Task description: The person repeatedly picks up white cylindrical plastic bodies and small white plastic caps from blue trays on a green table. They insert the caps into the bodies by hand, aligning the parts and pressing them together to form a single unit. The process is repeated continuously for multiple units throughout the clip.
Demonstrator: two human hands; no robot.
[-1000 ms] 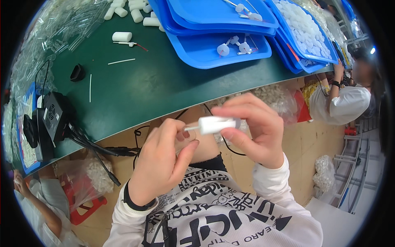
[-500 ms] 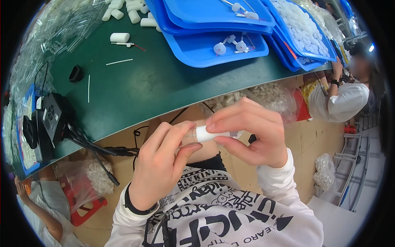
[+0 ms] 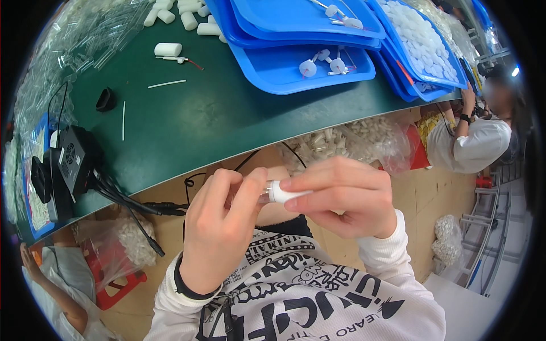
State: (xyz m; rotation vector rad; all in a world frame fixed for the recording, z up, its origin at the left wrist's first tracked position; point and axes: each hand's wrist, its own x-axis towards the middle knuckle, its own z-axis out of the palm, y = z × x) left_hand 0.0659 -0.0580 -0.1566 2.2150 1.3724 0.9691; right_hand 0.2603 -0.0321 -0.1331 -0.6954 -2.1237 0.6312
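Observation:
Over my lap, just off the table's near edge, my left hand is closed around a clear plastic tube, most of it covered by the fingers. A white cylinder meets the tube's right end. My right hand pinches this cylinder between thumb and fingers. Whether the cylinder sits inside the tube or only against its end is hard to tell. On the table beyond lie a loose white cylinder and a thin white stick part with a red wire.
Stacked blue trays with white round parts stand on the green table. Clear tubes heap at the far left, near a black box with cables. A bag of white pieces lies below the edge. Co-workers sit at both sides.
My right hand has turned and its fingers now cover more of the white cylinder. Both hands have drawn slightly closer together, and the left fingers have closed further over the clear tube.

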